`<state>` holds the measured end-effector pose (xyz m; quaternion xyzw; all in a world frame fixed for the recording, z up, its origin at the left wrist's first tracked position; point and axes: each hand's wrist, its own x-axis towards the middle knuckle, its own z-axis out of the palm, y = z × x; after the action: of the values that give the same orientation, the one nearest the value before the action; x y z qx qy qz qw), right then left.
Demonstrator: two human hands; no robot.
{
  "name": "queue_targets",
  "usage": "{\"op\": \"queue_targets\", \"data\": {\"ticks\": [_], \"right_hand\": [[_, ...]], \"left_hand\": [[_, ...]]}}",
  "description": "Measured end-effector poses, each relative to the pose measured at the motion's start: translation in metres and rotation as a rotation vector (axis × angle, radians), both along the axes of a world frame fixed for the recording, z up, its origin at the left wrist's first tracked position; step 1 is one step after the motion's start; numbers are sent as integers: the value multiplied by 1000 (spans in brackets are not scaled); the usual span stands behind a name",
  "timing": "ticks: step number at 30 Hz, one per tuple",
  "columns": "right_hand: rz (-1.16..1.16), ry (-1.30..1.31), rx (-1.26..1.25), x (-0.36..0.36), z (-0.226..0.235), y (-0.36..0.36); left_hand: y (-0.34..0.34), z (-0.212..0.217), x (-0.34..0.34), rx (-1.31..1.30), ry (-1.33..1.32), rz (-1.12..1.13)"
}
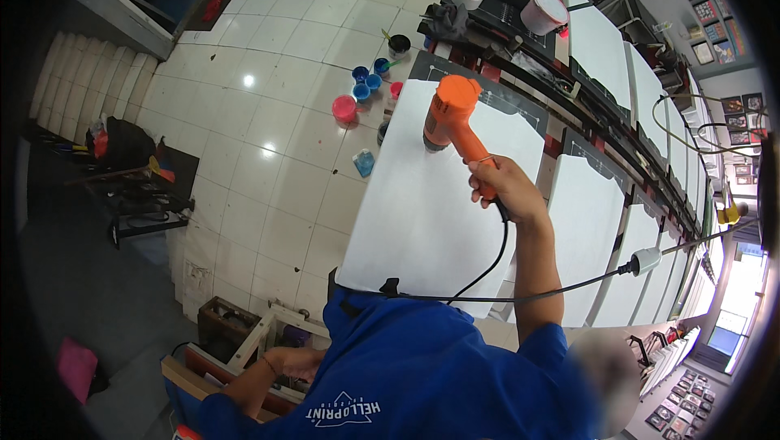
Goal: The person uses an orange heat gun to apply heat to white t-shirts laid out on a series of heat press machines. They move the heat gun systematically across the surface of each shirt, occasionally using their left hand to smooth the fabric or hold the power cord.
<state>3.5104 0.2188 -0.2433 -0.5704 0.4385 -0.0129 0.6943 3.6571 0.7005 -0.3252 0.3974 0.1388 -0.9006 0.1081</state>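
Note:
My right hand (508, 186) is wrapped round the handle of an orange heat gun (457, 115). Its dark nozzle points down at a flat white panel (422, 216), close over its far part. I cannot tell whether the panel's white covering is cloth or paper. From the handle a black cord (502, 249) loops back toward my body. My left hand (296, 364) is low at my left side, beside some wooden frames (252, 346). Its fingers are partly hidden by my blue shirt, so their pose is unclear.
A black cable with a white plug connector (646, 260) stretches across in front of me. More white panels (581, 225) stand in a row to the right. Pink and blue tubs (344, 108) sit on the tiled floor. A white bucket (544, 13) stands on the far rack.

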Motion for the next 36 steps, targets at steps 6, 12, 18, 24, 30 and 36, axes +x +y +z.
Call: {"op": "queue_targets", "data": {"ticks": [6, 12, 18, 24, 30, 36], "right_hand": [[-119, -54, -95, 8, -13, -2], [-162, -117, -50, 8, -19, -14], [-47, -59, 12, -14, 1, -2], [-53, 19, 28, -31, 11, 10], [-107, -31, -68, -23, -4, 1], [-230, -93, -52, -18, -11, -14]], "left_hand": [[3, 12, -18, 359, -84, 92], [-3, 5, -11, 203, -46, 63], [-5, 3, -4, 87, -25, 26], [-12, -3, -1, 3, -4, -39], [-21, -8, 12, -99, 19, -174], [-58, -17, 58, -408, -115, -561]]}}
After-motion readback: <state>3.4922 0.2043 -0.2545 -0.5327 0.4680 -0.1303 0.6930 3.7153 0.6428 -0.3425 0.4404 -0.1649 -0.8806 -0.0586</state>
